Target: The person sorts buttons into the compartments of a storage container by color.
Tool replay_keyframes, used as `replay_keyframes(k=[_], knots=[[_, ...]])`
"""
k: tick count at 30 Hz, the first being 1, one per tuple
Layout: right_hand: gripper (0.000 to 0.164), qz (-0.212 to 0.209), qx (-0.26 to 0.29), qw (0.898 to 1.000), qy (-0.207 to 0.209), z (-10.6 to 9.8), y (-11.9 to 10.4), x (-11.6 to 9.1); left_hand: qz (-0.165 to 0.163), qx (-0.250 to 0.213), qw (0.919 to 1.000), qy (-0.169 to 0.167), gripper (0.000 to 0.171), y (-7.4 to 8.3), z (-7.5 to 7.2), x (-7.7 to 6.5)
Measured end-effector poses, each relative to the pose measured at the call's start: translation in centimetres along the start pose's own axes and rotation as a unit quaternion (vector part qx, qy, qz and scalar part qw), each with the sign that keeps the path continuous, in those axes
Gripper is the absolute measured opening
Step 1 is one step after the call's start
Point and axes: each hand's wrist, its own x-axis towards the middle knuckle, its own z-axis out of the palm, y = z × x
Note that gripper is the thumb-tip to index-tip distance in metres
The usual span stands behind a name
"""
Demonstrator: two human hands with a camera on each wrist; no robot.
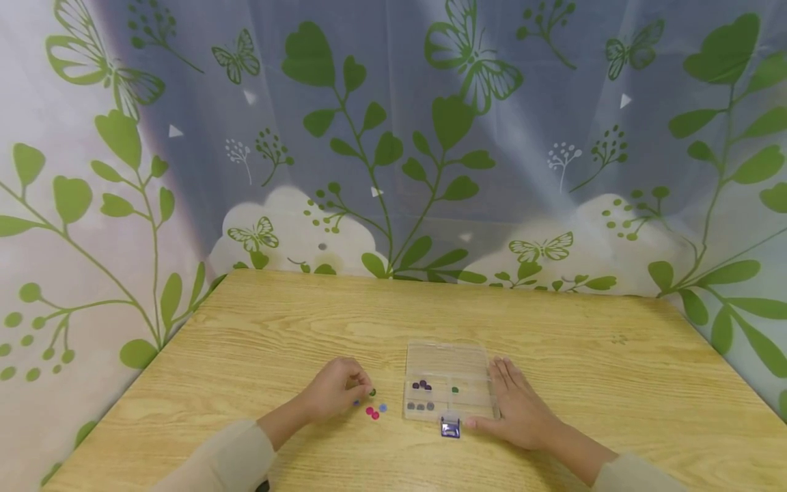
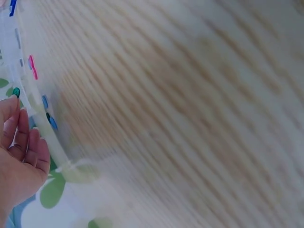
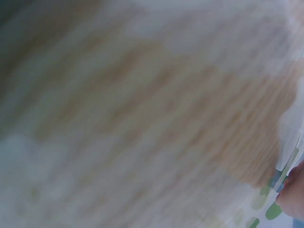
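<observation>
Between the thumb and fingertips of my left hand [image 1: 337, 388] is a small green disc [image 2: 16, 92], held just above the table. Close by on the wood lie pink discs [image 1: 369, 411] and a light blue disc [image 1: 383, 408]; a darker blue one [image 1: 356, 403] is beside the thumb. To their right stands a clear plastic box [image 1: 424, 417] with divided compartments and its lid raised at the back. Purple discs [image 1: 422, 385], grey discs [image 1: 421, 406] and one green disc [image 1: 455, 390] sit inside. With fingers extended, my right hand [image 1: 522, 413] touches the box's right side.
A blue latch [image 1: 451, 428] juts from the front of the box. The wood-grain table [image 1: 307, 307] ends at a patterned curtain [image 1: 393, 137] behind and at both sides.
</observation>
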Motion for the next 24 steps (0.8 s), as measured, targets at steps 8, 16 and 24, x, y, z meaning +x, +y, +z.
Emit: replay_keyframes(k=[8, 16, 24], knots=[[0.106, 0.0, 0.001, 1.0, -0.002, 0.1, 0.1, 0.1, -0.006, -0.015, 0.9999, 0.005, 0.007, 0.5, 0.3, 0.5], [0.106, -0.001, -0.002, 1.0, 0.003, 0.2, 0.2, 0.1, 0.011, -0.008, 0.9997, 0.023, 0.007, 0.9, 0.8, 0.9], [0.105, -0.006, -0.004, 1.0, 0.008, 0.3, 0.2, 0.1, -0.019, -0.014, 0.9994, 0.026, 0.006, 1.7, 1.3, 1.5]])
